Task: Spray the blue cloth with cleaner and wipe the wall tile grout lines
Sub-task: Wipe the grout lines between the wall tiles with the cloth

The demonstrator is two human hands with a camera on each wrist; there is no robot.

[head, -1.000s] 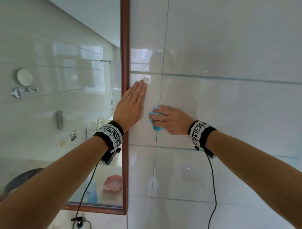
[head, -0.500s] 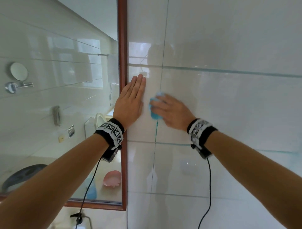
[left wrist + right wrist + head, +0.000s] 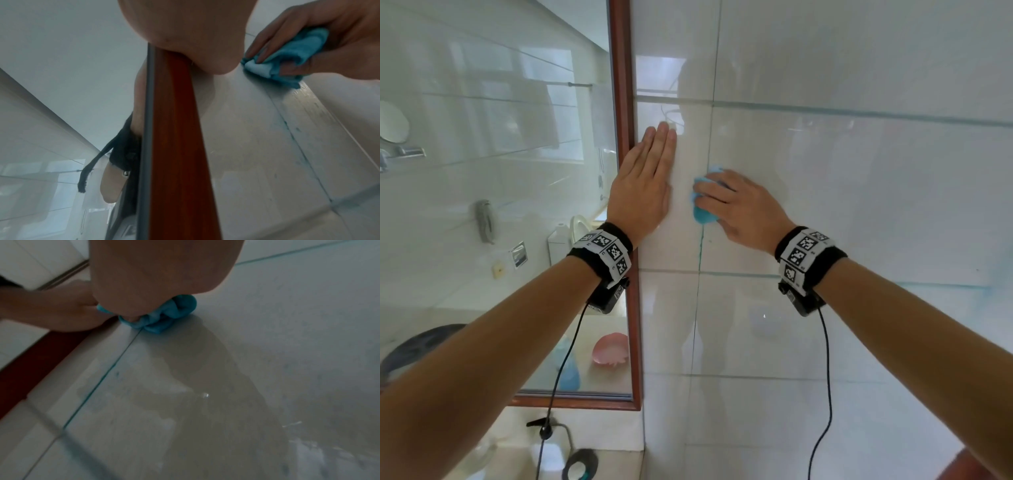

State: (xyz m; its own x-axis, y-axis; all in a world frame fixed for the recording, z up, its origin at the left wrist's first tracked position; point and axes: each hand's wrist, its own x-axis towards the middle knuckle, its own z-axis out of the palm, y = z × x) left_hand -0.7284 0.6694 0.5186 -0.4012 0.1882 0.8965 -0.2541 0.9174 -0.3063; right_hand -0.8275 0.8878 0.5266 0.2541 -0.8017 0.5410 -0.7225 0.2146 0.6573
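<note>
The bunched blue cloth (image 3: 702, 212) is pressed against the white wall tile on a vertical grout line (image 3: 700, 253) that shows a blue-green streak below it. My right hand (image 3: 732, 202) grips the cloth with fingers curled over it; the left wrist view shows the cloth (image 3: 287, 55) wadded under those fingers, and the right wrist view shows the cloth (image 3: 164, 316) squashed on the grout line (image 3: 107, 373). My left hand (image 3: 650, 171) lies flat on the tile, fingers straight and together, beside the red-brown mirror frame (image 3: 625, 137).
A framed mirror (image 3: 482, 171) fills the left, reflecting a pink dish (image 3: 610, 349) and a blue bottle (image 3: 569, 373). Horizontal grout lines (image 3: 859, 114) cross the glossy tiles. Wrist-camera cables (image 3: 825, 377) hang from both wrists. A counter edge lies below the mirror.
My right hand has slid the cloth up along the vertical grout line, leaving more of the blue streak below it. My left hand stays flat on the tile.
</note>
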